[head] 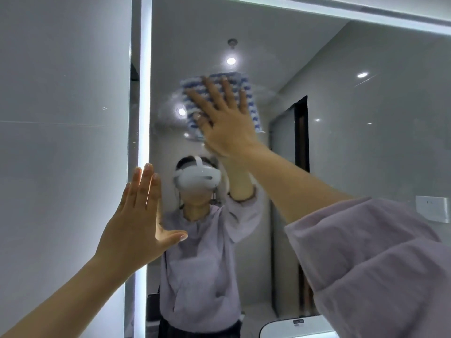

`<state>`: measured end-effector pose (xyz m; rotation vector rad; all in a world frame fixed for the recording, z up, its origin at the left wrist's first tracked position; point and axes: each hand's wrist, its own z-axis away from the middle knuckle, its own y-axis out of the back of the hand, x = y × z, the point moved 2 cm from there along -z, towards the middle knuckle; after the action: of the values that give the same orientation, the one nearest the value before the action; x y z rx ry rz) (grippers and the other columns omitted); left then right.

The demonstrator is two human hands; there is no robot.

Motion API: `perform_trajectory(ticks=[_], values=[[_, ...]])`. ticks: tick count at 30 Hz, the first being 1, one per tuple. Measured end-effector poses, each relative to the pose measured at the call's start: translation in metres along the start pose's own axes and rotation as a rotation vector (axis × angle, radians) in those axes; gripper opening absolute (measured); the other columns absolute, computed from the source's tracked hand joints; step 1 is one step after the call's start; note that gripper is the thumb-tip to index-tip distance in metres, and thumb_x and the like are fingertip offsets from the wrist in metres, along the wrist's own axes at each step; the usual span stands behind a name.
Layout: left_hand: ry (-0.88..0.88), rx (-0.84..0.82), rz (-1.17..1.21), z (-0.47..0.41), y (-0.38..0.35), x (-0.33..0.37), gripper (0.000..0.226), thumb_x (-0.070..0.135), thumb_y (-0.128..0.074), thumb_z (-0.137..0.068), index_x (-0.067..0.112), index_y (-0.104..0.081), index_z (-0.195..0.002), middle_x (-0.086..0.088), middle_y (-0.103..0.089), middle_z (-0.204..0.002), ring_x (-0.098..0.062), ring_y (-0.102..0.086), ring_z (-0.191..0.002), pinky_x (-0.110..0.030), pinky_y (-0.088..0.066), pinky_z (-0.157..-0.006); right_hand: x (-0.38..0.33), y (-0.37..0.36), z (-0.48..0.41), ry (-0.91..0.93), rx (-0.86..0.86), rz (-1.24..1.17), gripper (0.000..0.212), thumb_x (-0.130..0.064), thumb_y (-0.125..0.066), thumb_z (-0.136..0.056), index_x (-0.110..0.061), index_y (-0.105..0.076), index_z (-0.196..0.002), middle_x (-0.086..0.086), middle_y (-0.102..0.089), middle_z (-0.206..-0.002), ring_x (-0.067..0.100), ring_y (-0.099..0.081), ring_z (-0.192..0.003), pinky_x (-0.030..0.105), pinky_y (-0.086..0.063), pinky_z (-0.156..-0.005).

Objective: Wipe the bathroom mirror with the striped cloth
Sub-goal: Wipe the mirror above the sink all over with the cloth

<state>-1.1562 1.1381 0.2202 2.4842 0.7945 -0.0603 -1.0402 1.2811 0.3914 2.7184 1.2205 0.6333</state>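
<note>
The bathroom mirror (341, 113) fills the upper right of the view, edged by a lit white strip on its left and top. A blue-and-white striped cloth (249, 93) lies flat against the glass in the upper middle. My right hand (224, 118) presses on it with fingers spread, covering most of the cloth. My left hand (144, 215) rests flat against the mirror's lit left edge, fingers straight, thumb out, holding nothing. The glass reflects a person in a lilac sweatshirt with a raised arm.
A glossy white tiled wall (61, 130) stands to the left of the mirror. A white wall socket (432, 208) and a dark doorway (302, 132) appear as reflections. A white rounded object (292, 325) sits at the bottom edge.
</note>
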Motion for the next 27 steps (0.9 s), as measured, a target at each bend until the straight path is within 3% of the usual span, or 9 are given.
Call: perform_trajectory(ticks=[3, 7, 10, 13, 17, 21, 24, 27], values=[[0.001, -0.002, -0.006, 0.000, 0.000, 0.000, 0.120, 0.084, -0.027, -0.068, -0.004, -0.010, -0.147, -0.018, -0.002, -0.158, -0.032, 0.000, -0.146, -0.029, 0.006, -0.117, 0.046, -0.001, 0.013, -0.201, 0.016, -0.062, 0.052, -0.048, -0.015, -0.102, -0.039, 0.002, -0.151, -0.002, 0.011, -0.161, 0.027, 0.015, -0.147, 0.047, 0.020, -0.112], [-0.002, -0.003, -0.007, 0.000, 0.001, -0.001, 0.119, 0.083, -0.029, -0.068, -0.004, -0.008, -0.148, -0.018, 0.000, -0.158, -0.032, 0.002, -0.146, -0.030, 0.008, -0.117, 0.079, -0.004, 0.042, -0.421, 0.022, -0.137, 0.052, -0.045, -0.017, -0.102, -0.039, 0.000, -0.151, -0.002, 0.008, -0.162, 0.025, 0.013, -0.147, 0.048, 0.015, -0.115], [-0.007, 0.007, 0.001, -0.001, 0.000, 0.000, 0.120, 0.083, -0.029, -0.068, -0.004, -0.007, -0.148, -0.019, 0.000, -0.158, -0.033, 0.002, -0.146, -0.030, 0.008, -0.118, 0.070, -0.002, 0.046, -0.478, 0.004, -0.150, 0.053, -0.043, -0.018, -0.103, -0.037, 0.002, -0.151, -0.001, 0.010, -0.161, 0.026, 0.014, -0.147, 0.049, 0.014, -0.115], [-0.011, 0.010, 0.003, -0.001, 0.000, -0.001, 0.121, 0.084, -0.029, -0.067, -0.003, -0.007, -0.148, -0.018, 0.001, -0.158, -0.032, 0.002, -0.146, -0.029, 0.009, -0.118, 0.045, -0.008, 0.057, -0.355, 0.008, -0.100, 0.054, -0.044, -0.017, -0.102, -0.034, 0.003, -0.152, 0.002, 0.009, -0.161, 0.030, 0.013, -0.147, 0.053, 0.012, -0.116], [-0.012, 0.013, 0.010, -0.001, 0.000, -0.001, 0.122, 0.084, -0.030, -0.066, -0.003, -0.007, -0.148, -0.018, 0.001, -0.158, -0.032, 0.003, -0.146, -0.029, 0.009, -0.117, -0.004, -0.026, 0.103, -0.014, 0.015, -0.019, 0.056, -0.046, -0.021, -0.101, -0.030, -0.010, -0.152, 0.007, -0.005, -0.162, 0.035, 0.000, -0.147, 0.060, -0.007, -0.114], [-0.017, 0.020, 0.007, -0.002, 0.000, 0.000, 0.122, 0.083, -0.030, -0.065, -0.005, -0.008, -0.147, -0.020, 0.000, -0.158, -0.033, 0.001, -0.146, -0.030, 0.008, -0.118, -0.009, -0.035, 0.146, 0.236, -0.010, -0.036, 0.051, -0.041, -0.031, -0.100, -0.034, -0.022, -0.150, 0.003, -0.013, -0.161, 0.032, -0.003, -0.148, 0.057, -0.004, -0.118], [-0.025, 0.014, 0.006, -0.001, 0.000, 0.001, 0.122, 0.082, -0.030, -0.066, -0.007, -0.009, -0.146, -0.021, -0.001, -0.157, -0.035, 0.000, -0.146, -0.032, 0.007, -0.118, 0.024, -0.035, 0.150, 0.194, -0.002, -0.026, 0.050, -0.042, -0.027, -0.100, -0.033, -0.025, -0.150, 0.003, -0.017, -0.160, 0.031, -0.006, -0.148, 0.056, -0.006, -0.118], [-0.027, 0.013, 0.012, -0.001, 0.000, 0.001, 0.122, 0.082, -0.031, -0.066, -0.007, -0.009, -0.146, -0.021, -0.001, -0.158, -0.034, 0.000, -0.146, -0.032, 0.006, -0.118, 0.068, -0.034, 0.154, -0.004, -0.010, -0.010, 0.054, -0.046, -0.017, -0.100, -0.032, -0.020, -0.151, 0.004, -0.011, -0.161, 0.030, -0.003, -0.148, 0.058, -0.009, -0.116]])
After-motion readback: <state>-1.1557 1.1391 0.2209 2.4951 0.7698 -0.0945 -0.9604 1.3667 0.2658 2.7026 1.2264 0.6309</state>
